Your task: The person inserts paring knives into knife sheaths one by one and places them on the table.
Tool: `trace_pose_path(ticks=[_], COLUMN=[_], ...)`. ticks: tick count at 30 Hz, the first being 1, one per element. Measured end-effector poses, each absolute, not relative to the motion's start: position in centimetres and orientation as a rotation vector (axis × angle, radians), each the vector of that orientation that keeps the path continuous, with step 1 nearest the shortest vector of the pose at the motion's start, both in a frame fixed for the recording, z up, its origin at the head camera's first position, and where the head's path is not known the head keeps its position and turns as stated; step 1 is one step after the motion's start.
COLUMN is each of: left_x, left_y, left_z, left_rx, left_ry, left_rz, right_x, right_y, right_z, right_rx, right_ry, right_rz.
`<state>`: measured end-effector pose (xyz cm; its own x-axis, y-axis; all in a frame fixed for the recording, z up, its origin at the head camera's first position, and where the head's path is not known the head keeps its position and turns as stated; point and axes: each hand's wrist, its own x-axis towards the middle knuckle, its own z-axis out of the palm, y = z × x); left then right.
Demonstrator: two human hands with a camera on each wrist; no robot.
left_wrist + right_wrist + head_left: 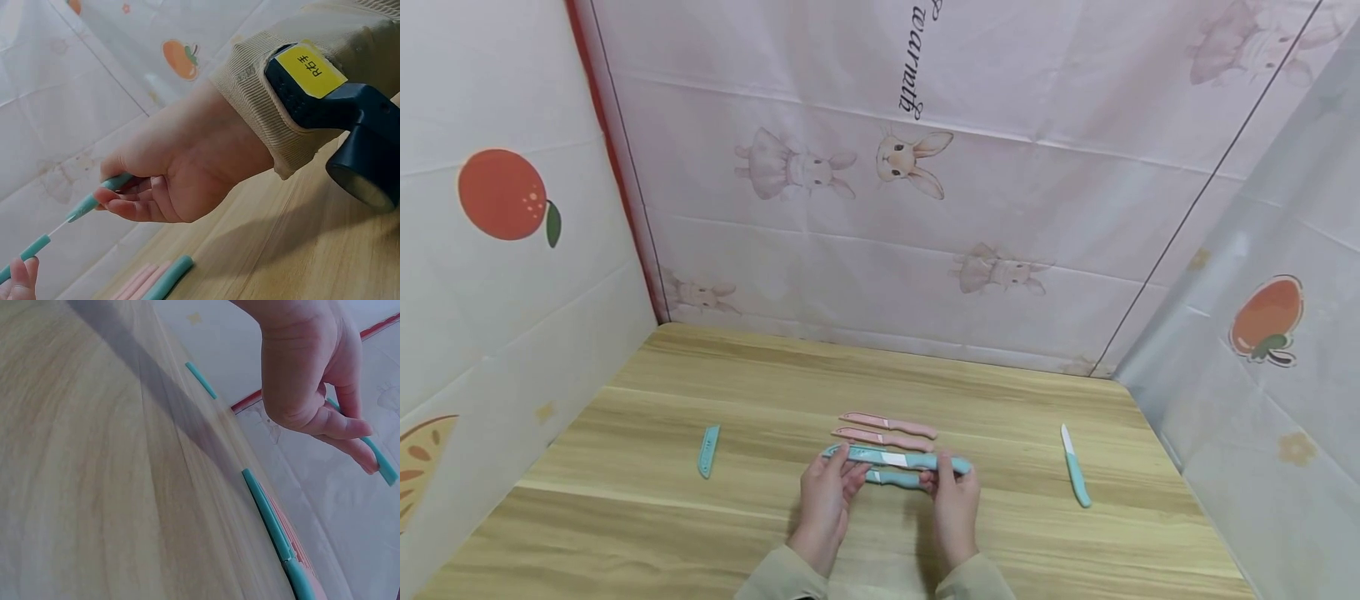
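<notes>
My left hand [824, 498] pinches a teal blade sheath [867, 455] between thumb and fingers. My right hand [956, 510] grips the teal handle of a paring knife [919, 461]. The knife's white blade lies partly inside the sheath, with a stretch near the handle still showing. Both are held level above the table. Just below them a second teal knife [898, 480] lies on the table in its sheath, partly hidden by my hands. Beyond lie two pink sheathed knives [912, 427], side by side. The left wrist view shows my right hand [181, 169] curled round the handle.
A loose teal sheath [708, 452] lies on the wooden table [625, 533] at the left. On the right, a teal knife [1076, 477] lies with its white blade bare, pointing away from me. Printed cloth walls [850, 275] border the table at the back and sides.
</notes>
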<state>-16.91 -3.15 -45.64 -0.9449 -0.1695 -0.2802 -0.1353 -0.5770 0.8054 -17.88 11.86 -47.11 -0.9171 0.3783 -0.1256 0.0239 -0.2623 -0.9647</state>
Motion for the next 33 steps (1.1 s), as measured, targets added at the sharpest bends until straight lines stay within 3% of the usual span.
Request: trace_pose_path(ticks=[33], left_x=[-16.8], left_y=[-2.42], left_z=[-46.06], left_rx=[0.551], left_ry=[-1.485], left_rz=[-2.697], right_x=[-17.71], right_y=[10.96], right_z=[-47.61], right_rx=[-0.449], right_ry=[-1.706], right_rz=[2.263])
